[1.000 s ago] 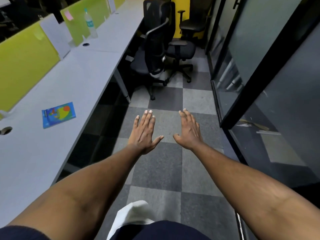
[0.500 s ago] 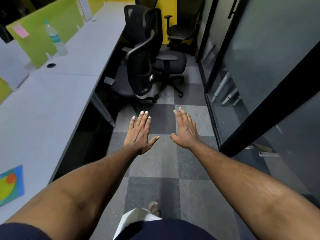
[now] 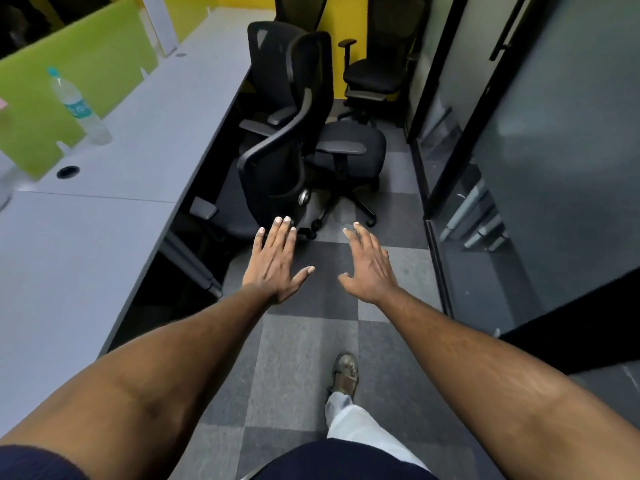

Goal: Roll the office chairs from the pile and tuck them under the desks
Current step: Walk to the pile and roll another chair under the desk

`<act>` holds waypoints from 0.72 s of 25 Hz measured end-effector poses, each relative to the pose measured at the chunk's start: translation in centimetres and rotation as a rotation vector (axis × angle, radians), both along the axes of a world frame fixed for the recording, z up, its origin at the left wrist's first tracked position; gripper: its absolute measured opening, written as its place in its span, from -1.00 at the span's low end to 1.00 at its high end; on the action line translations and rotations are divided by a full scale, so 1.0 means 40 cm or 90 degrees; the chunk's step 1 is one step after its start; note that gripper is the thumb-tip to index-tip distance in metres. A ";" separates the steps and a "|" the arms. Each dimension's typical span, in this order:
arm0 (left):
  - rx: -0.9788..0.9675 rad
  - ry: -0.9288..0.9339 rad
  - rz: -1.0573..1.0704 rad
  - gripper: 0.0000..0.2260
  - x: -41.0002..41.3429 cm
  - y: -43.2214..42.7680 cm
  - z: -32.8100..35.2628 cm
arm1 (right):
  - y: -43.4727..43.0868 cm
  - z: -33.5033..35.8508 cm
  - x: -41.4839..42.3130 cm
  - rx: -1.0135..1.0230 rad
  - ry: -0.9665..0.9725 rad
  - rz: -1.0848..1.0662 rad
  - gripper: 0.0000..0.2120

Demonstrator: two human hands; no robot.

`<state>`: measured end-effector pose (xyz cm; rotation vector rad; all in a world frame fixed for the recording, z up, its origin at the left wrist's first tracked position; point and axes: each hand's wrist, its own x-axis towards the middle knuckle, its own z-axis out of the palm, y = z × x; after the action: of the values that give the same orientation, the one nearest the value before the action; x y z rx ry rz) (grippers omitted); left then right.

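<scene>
Several black office chairs are bunched at the far end of the aisle. The nearest chair has its seat partly under the long grey desk and its back toward me. A second chair stands just behind it to the right, and another chair stands by the yellow wall. My left hand is stretched forward, fingers straight, just short of the nearest chair's base. My right hand reaches forward beside it, fingers spread, and holds nothing.
A water bottle stands on the desk by the green divider. A cable hole is in the desktop. Glass partitions with black frames line the right side. Grey checkered carpet forms the narrow aisle; my foot is stepping forward.
I have walked forward along the aisle, so the chairs are much closer to both outstretched hands. The colourful booklet on the desk has dropped out of view.
</scene>
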<state>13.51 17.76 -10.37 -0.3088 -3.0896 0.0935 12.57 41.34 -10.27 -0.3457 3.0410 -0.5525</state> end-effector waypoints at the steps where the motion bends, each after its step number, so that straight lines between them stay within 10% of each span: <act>1: -0.007 0.002 0.013 -0.12 -0.061 -0.005 -0.005 | -0.003 -0.004 -0.071 -0.003 -0.002 0.012 -0.05; 18: -0.019 -0.037 0.116 -0.08 -0.937 -0.110 -0.002 | -0.181 0.018 -1.030 0.019 -0.007 0.117 -0.06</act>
<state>-23.95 13.36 -10.46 -0.0316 -3.1689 0.1373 -28.61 34.11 -9.56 -0.6111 2.9607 -0.4943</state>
